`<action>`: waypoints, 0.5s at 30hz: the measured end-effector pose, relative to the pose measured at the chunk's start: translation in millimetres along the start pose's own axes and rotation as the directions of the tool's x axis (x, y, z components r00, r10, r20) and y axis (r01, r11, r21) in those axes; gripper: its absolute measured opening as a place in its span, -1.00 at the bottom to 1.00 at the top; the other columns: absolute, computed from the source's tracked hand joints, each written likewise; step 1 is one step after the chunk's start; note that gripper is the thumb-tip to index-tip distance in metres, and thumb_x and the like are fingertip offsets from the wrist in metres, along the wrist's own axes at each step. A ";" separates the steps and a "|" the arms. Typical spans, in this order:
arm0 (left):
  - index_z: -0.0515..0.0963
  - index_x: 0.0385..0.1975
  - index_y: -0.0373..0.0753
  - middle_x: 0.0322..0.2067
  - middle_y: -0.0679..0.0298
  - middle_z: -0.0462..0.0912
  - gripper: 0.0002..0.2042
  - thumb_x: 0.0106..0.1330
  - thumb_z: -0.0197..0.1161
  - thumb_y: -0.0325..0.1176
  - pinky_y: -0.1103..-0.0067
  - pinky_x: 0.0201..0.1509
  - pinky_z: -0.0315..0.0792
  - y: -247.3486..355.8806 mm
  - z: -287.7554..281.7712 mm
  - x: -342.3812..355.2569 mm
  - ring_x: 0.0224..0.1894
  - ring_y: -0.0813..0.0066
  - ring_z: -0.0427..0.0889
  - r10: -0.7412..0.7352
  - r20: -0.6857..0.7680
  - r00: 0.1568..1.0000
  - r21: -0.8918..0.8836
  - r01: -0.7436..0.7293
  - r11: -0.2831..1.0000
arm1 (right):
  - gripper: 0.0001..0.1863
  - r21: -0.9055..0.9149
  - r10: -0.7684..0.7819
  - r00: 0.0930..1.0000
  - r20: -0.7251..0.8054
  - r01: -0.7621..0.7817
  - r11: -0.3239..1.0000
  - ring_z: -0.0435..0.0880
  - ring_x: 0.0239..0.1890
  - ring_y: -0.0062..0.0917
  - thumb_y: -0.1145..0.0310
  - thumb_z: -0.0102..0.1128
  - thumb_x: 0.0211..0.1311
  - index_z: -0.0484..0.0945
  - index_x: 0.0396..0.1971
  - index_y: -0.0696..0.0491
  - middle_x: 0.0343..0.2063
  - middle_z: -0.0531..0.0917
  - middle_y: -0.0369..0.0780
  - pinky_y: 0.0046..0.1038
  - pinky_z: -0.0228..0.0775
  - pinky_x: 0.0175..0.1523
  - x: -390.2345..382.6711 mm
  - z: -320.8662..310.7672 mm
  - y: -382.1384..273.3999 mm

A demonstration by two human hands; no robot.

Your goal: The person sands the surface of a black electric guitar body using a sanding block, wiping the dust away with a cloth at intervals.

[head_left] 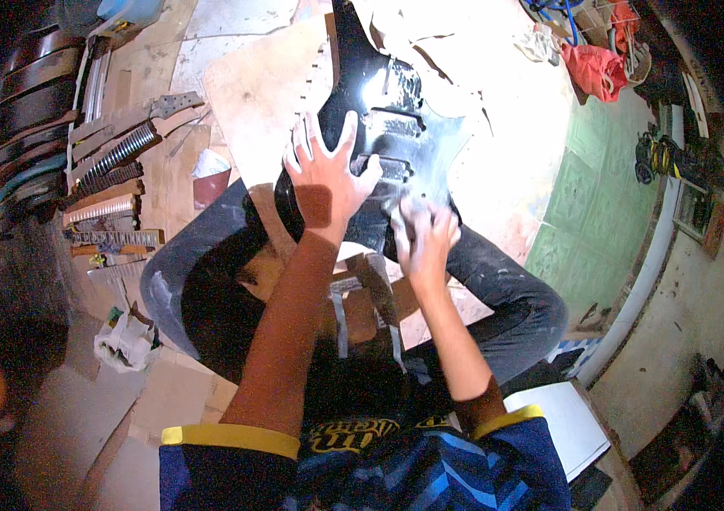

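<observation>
A glossy black electric guitar body (359, 78) lies across my lap and the light board in front of me, its narrow end pointing away. Rectangular cutouts show along its middle, and pale dust smears its right side. My left hand (328, 177) rests flat on the body's left part with fingers spread, fingertips whitened by dust. On the lower right part of the body, my right hand (424, 237) presses down with curled fingers. Motion blurs those fingertips, and whatever they may hold is hidden beneath them.
Several guitar necks (115, 157) lie at the left, beside a stack of dark curved bodies (30, 111). A small dark red cup (210, 189) stands near my left knee. Red cloth (594, 72) lies far right by blue hose. A white sheet (556, 426) sits near my right elbow.
</observation>
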State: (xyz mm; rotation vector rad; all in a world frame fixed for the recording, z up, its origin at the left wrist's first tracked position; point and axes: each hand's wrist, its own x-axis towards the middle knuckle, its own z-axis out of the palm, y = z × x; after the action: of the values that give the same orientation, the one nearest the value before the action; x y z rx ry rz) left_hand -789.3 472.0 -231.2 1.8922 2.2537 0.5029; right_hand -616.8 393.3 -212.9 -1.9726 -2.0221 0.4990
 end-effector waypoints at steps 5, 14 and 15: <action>0.42 0.38 0.23 0.44 -0.18 0.18 -0.31 0.19 0.29 0.18 -0.07 0.43 0.04 -1.5 -2.2 1.2 0.48 -0.15 0.13 -0.008 0.039 0.999 0.009 0.008 1.000 | -0.65 -0.023 -0.009 1.000 0.012 0.010 1.000 0.43 0.09 -0.02 0.18 0.35 0.21 0.69 0.00 -0.11 -0.01 0.51 0.07 0.06 0.18 0.18 14.3 -0.7 17.8; 0.35 0.43 0.27 0.47 -0.17 0.12 -0.24 0.15 0.36 0.14 -0.13 0.37 0.14 -5.3 0.1 0.5 0.48 -0.17 0.13 -0.052 0.068 0.996 0.032 0.050 0.998 | -0.52 -0.054 -0.239 0.969 0.066 0.242 0.969 0.47 0.10 -0.01 0.33 0.48 0.06 0.68 0.06 -0.07 0.04 0.53 0.03 -0.03 0.23 0.19 -7.6 -8.6 10.4; 0.35 0.43 0.27 0.47 -0.17 0.12 -0.25 0.16 0.36 0.13 -0.13 0.37 0.14 -1.5 -0.1 1.5 0.48 -0.17 0.14 -0.038 0.056 0.998 0.021 0.037 0.999 | -0.57 -0.087 -0.142 0.989 0.035 0.145 0.986 0.47 0.09 -0.02 0.33 0.45 0.12 0.68 0.04 -0.06 0.03 0.54 0.00 -0.04 0.26 0.19 11.3 -6.0 16.0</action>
State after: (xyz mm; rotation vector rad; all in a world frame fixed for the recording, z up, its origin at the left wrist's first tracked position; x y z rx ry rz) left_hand -791.0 473.2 -231.5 1.8459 2.2613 0.4178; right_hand -600.2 405.0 -214.8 -1.8602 -2.2206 0.4126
